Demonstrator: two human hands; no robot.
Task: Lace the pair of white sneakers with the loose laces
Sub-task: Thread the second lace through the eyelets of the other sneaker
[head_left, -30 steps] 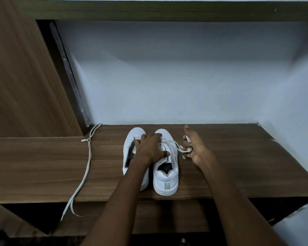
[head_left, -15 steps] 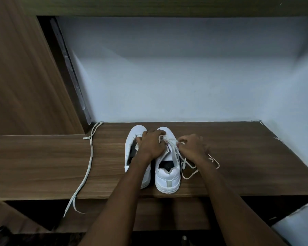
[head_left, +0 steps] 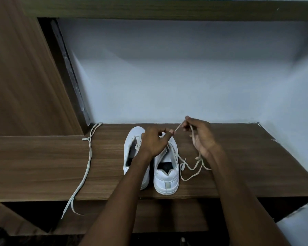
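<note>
Head view looks down on a wooden shelf (head_left: 43, 166) where two white sneakers stand side by side, heels toward the person; the left sneaker (head_left: 132, 157) has an unlaced throat, partly covered by the left forearm; the right sneaker (head_left: 165, 176) sits just beside it, touching or nearly so. The left hand (head_left: 154, 141) hovers over the front of the right sneaker, fingers curled, thumb and forefinger pinching a lace (head_left: 188, 172) close to its end; the right hand (head_left: 201, 137) is raised a little to the right, fingertips pinching the same lace, so a short stretch runs taut between the two hands; the rest of that lace drops from the right hand and loops on the shelf just right of the right sneaker's heel. A second lace (head_left: 87, 166) lies well apart to the left, stretched from the back corner of the shelf to its front edge, its ends hanging over; a pale wall (head_left: 185, 77) rises behind.
</note>
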